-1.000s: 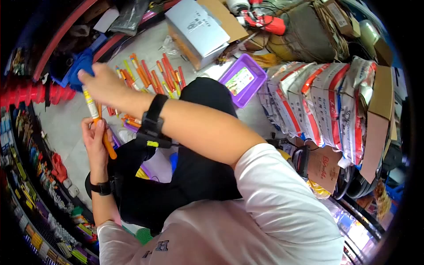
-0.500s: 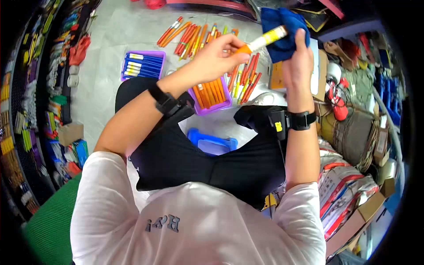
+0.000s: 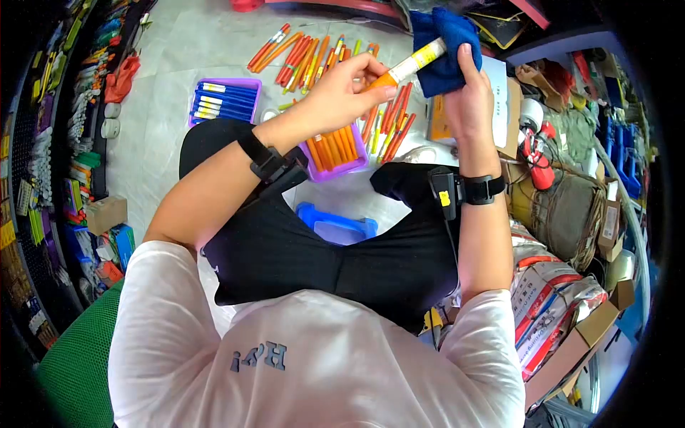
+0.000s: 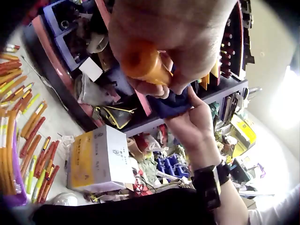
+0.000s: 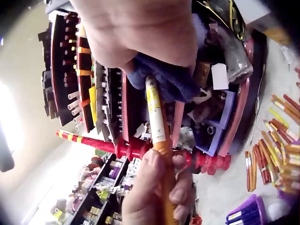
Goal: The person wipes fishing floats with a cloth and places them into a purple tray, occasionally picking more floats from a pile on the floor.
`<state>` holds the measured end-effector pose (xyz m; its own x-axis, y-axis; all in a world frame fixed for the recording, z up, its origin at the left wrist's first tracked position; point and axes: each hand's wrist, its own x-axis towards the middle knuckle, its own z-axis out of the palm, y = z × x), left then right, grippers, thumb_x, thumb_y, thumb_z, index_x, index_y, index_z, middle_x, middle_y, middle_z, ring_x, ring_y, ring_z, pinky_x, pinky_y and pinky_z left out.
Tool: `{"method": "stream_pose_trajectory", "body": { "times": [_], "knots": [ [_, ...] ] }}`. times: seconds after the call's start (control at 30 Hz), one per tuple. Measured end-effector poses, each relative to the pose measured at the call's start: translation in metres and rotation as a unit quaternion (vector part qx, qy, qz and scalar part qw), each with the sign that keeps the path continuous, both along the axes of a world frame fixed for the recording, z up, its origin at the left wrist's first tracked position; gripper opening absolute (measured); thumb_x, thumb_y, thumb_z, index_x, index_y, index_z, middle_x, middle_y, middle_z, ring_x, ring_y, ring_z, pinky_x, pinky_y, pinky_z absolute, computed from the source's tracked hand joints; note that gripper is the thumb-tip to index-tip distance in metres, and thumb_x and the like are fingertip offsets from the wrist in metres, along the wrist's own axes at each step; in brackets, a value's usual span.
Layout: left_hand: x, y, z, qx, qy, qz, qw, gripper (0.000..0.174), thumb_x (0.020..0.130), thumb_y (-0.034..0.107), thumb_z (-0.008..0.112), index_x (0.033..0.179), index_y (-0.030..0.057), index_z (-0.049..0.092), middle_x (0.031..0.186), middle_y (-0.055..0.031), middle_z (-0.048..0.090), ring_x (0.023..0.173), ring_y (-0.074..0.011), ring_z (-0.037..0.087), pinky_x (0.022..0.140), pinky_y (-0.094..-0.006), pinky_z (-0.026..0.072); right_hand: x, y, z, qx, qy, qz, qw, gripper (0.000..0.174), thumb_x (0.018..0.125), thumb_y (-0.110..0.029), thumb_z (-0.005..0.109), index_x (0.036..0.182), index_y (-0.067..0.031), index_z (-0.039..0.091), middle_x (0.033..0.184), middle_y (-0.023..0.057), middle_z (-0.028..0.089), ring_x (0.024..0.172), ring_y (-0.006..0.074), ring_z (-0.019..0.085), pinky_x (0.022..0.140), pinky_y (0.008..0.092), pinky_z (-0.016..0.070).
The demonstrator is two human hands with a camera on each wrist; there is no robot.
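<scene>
My left hand [image 3: 346,93] grips a long orange stick [image 3: 384,80] by its plain end, and its white-and-yellow labelled end slants up to the right. In the right wrist view the printed label [image 5: 155,110] shows clearly. A folded dark blue cloth [image 3: 449,60] is held in my right hand [image 3: 472,100], thumb raised along its side. The labelled tip of the stick meets the cloth in the right wrist view. Seen from the left wrist, the stick's rounded butt end [image 4: 142,58] pokes out of the left fist.
Several orange, red and yellow sticks [image 3: 307,60] lie on the floor ahead. One purple basket [image 3: 259,93] contains blue sticks; another purple basket [image 3: 365,158] contains orange ones. A white-and-orange box [image 3: 439,125] stands at right. Blue plastic [image 3: 335,227] lies between the knees.
The view has swung round and both hands have come forward, with the stick angled up right. Over the last half second hands, stick and cloth shift only slightly.
</scene>
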<state>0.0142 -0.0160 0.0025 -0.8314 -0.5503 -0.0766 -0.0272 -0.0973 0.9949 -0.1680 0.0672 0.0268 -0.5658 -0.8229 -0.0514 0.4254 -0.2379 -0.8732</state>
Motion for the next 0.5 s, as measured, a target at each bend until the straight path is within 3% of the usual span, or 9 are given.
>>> {"method": "stream_pose_trajectory", "body": {
  "times": [0.13,0.17,0.23,0.27,0.3,0.33,0.43,0.5],
  "knots": [
    [0.001,0.002,-0.001,0.014,0.039,-0.009,0.999,0.028,0.087,0.018,0.066,0.105,0.0056,0.047,0.084,0.0001,0.055,0.056,-0.0014,0.047,0.046,-0.0184,0.0356,-0.014,-0.004,-0.004,-0.010,0.021,-0.041,0.999,0.034,0.095,-0.027,0.054,0.118,-0.0024,0.058,0.111,0.0064,0.063,0.098,0.0167,0.060,0.086,0.0323,0.0469],
    [-0.001,0.009,-0.002,0.057,0.001,-0.031,0.998,0.029,0.088,0.017,0.065,0.107,0.0049,0.047,0.085,-0.0005,0.057,0.062,-0.0019,0.051,0.050,-0.0182,0.0391,-0.022,-0.006,-0.009,-0.023,0.030,-0.061,0.997,0.034,0.095,-0.027,0.054,0.118,-0.0029,0.058,0.111,0.0065,0.063,0.098,0.0171,0.060,0.086,0.0328,0.0471],
    [-0.004,0.018,-0.007,-0.018,0.083,-0.036,0.996,0.031,0.089,0.017,0.064,0.111,0.0040,0.047,0.092,-0.0029,0.058,0.071,-0.0042,0.055,0.057,-0.0202,0.0439,-0.032,-0.005,0.006,-0.045,0.025,-0.103,0.993,0.039,0.098,-0.032,0.043,0.123,-0.0035,0.055,0.120,0.0101,0.060,0.108,0.0246,0.058,0.096,0.0385,0.0437],
    [0.001,0.020,-0.002,-0.099,0.020,-0.041,0.994,0.033,0.089,0.017,0.064,0.113,0.0026,0.047,0.100,-0.0055,0.058,0.082,-0.0075,0.058,0.066,-0.0233,0.0476,-0.032,-0.003,0.009,-0.048,0.012,-0.112,0.992,0.041,0.099,-0.033,0.040,0.126,-0.0041,0.052,0.125,0.0112,0.057,0.112,0.0260,0.056,0.099,0.0402,0.0413],
    [0.000,0.023,0.003,-0.073,0.030,-0.036,0.996,0.032,0.090,0.016,0.063,0.113,0.0020,0.046,0.102,-0.0059,0.057,0.085,-0.0090,0.059,0.070,-0.0250,0.0488,-0.034,0.000,0.012,-0.052,0.000,-0.122,0.991,0.044,0.100,-0.034,0.036,0.129,-0.0047,0.049,0.129,0.0124,0.054,0.116,0.0273,0.054,0.102,0.0419,0.0390],
    [-0.003,0.021,0.001,-0.073,0.038,-0.020,0.996,0.032,0.090,0.016,0.063,0.112,0.0019,0.046,0.101,-0.0059,0.057,0.086,-0.0094,0.059,0.071,-0.0254,0.0492,-0.028,0.003,0.017,-0.069,-0.029,-0.099,0.992,0.046,0.100,-0.036,0.034,0.134,-0.0066,0.045,0.133,0.0123,0.051,0.120,0.0272,0.050,0.105,0.0425,0.0348],
    [-0.014,0.009,-0.027,-0.141,0.051,0.005,0.989,0.031,0.091,0.016,0.061,0.113,0.0025,0.044,0.101,-0.0058,0.056,0.083,-0.0094,0.059,0.069,-0.0256,0.0496,-0.007,0.002,0.012,-0.059,-0.085,0.000,0.995,0.046,0.098,-0.038,0.041,0.134,-0.0087,0.046,0.131,0.0099,0.053,0.120,0.0253,0.050,0.105,0.0412,0.0336],
    [-0.015,0.007,-0.034,-0.041,0.043,-0.009,0.998,0.030,0.092,0.016,0.060,0.113,0.0031,0.043,0.101,-0.0059,0.055,0.079,-0.0090,0.058,0.065,-0.0251,0.0493,0.009,-0.005,0.005,-0.027,-0.075,0.019,0.997,0.043,0.097,-0.036,0.047,0.129,-0.0073,0.050,0.127,0.0065,0.055,0.113,0.0209,0.053,0.102,0.0380,0.0364]
  ]
}}
